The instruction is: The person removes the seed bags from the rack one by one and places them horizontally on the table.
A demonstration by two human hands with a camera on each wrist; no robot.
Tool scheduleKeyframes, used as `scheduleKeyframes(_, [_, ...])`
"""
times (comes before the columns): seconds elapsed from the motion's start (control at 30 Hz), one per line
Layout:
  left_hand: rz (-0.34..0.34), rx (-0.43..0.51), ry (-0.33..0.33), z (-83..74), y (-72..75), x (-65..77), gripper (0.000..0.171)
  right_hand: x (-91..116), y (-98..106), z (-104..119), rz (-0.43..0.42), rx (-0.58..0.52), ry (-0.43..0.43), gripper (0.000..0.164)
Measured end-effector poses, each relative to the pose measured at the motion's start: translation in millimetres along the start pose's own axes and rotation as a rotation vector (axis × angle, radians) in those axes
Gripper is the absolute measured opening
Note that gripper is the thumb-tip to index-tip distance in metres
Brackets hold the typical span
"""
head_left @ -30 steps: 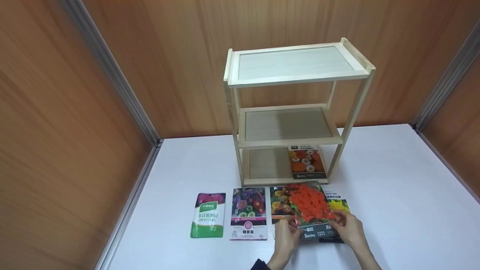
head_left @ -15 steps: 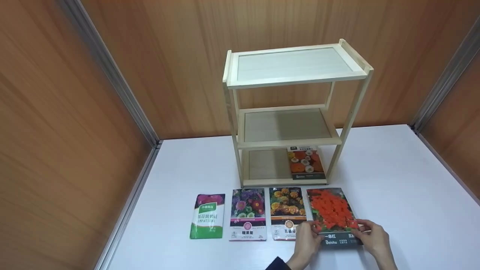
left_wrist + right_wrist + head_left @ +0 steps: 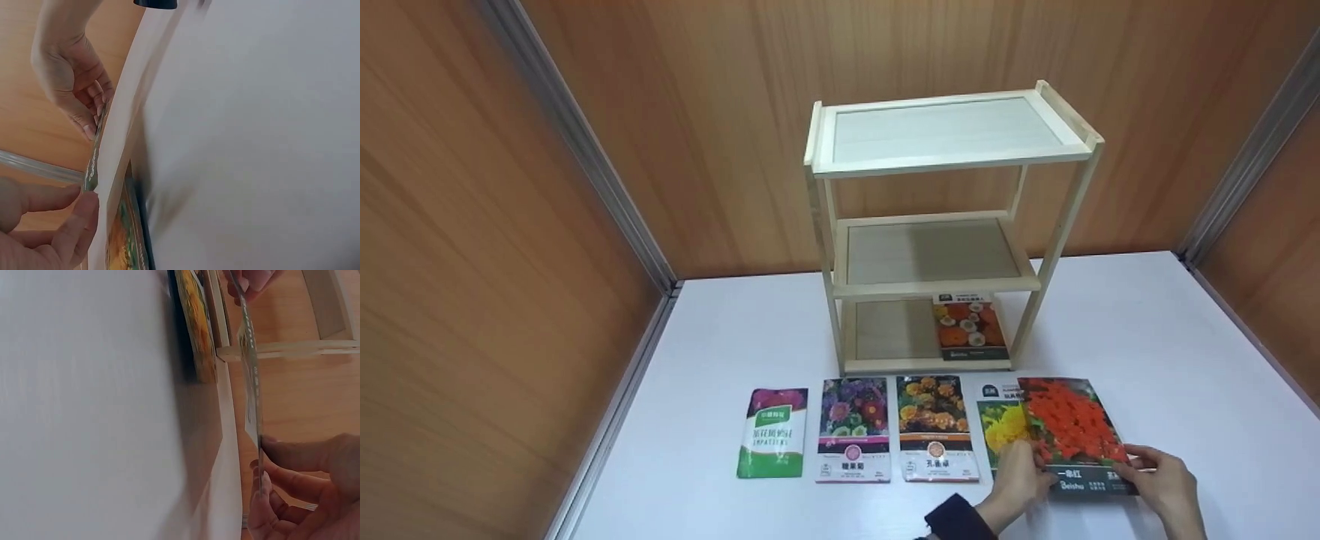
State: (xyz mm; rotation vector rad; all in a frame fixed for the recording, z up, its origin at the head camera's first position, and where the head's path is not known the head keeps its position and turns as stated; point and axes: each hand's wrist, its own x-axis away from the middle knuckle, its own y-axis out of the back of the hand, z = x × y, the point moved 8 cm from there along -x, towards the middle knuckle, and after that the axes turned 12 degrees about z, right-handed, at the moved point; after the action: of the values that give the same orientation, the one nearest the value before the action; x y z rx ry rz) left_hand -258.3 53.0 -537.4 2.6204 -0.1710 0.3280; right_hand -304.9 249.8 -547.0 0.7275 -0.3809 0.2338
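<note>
Both hands hold a seed packet with red flowers (image 3: 1072, 424) by its lower part. My left hand (image 3: 1016, 480) pinches the lower left corner, and my right hand (image 3: 1166, 484) grips the lower right edge. Seen almost edge-on, the packet (image 3: 253, 377) is raised off the table in the right wrist view, thumb on one face and fingers on the other. Its left side overlaps a yellow-flower seed packet (image 3: 1001, 424), which lies on the table and is partly hidden by packet and left hand.
Left of the hands lie an orange-flower packet (image 3: 936, 427), a purple-flower packet (image 3: 853, 431) and a green-and-white packet (image 3: 772, 433) in a row. Behind stands a three-tier wooden shelf (image 3: 937, 286); another seed packet (image 3: 971, 328) lies on its bottom tier.
Both hands have carried the red-flower packet to the right, past the orange-flower packet and partly off the yellow-flower one, which now shows on its left side. The other packets stay put.
</note>
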Motion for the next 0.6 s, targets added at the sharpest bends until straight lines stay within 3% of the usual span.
scheduleKeyframes(0.13, [0.014, -0.026, -0.022, -12.3, -7.4, -6.4, 0.028, -4.4, 12.9, -9.7, -0.009, 0.001, -0.049, 0.053])
scheduleKeyframes(0.27, [0.026, -0.048, -0.043, -22.0, -14.3, -12.9, 0.014, -9.5, 23.2, -17.4, 0.014, 0.001, -0.088, 0.054])
scheduleKeyframes(0.43, [0.05, -0.037, -0.016, -26.0, -22.7, -20.1, 0.021, -14.5, 32.9, -21.0, 0.027, 0.025, -0.092, 0.052])
scheduleKeyframes(0.6, [0.075, -0.011, 0.052, -24.6, -29.3, -25.3, 0.025, -18.3, 36.1, -27.1, 0.008, 0.019, -0.125, 0.049])
